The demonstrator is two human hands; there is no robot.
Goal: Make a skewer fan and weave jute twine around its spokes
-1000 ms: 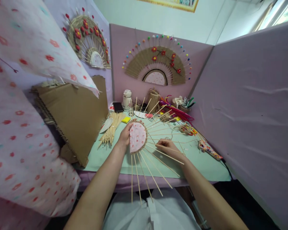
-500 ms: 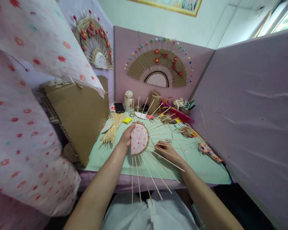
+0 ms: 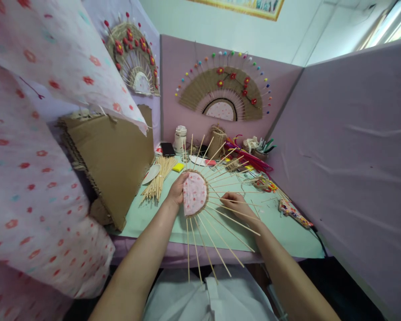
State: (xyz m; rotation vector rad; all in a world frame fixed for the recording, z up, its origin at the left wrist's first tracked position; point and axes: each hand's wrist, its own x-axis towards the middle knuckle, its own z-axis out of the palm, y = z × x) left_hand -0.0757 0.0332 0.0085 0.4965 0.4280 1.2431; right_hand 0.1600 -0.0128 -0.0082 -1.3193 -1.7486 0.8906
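Note:
My left hand [image 3: 176, 191] grips the straight edge of a half-round pink flowered fan core [image 3: 194, 193] and holds it upright over the green mat [image 3: 147, 214]. Thin bamboo sticks [image 3: 217, 240] fan out from the core in all directions. My right hand [image 3: 234, 203] sits just right of the core among the sticks, with its fingers pinched together on thin twine [image 3: 234, 192] or a stick; I cannot make out which.
A bundle of loose sticks [image 3: 157, 180] lies to the left beside a big cardboard sheet [image 3: 112, 156]. At the back stand a white jar [image 3: 180, 138], a twine spool [image 3: 217, 138], pipe cleaners [image 3: 250, 159] and a cup of tools. Finished fans [image 3: 222, 91] hang on the purple walls.
My right hand has crept slightly up and toward the core among the sticks. The left hand keeps its hold; the view has shifted a little.

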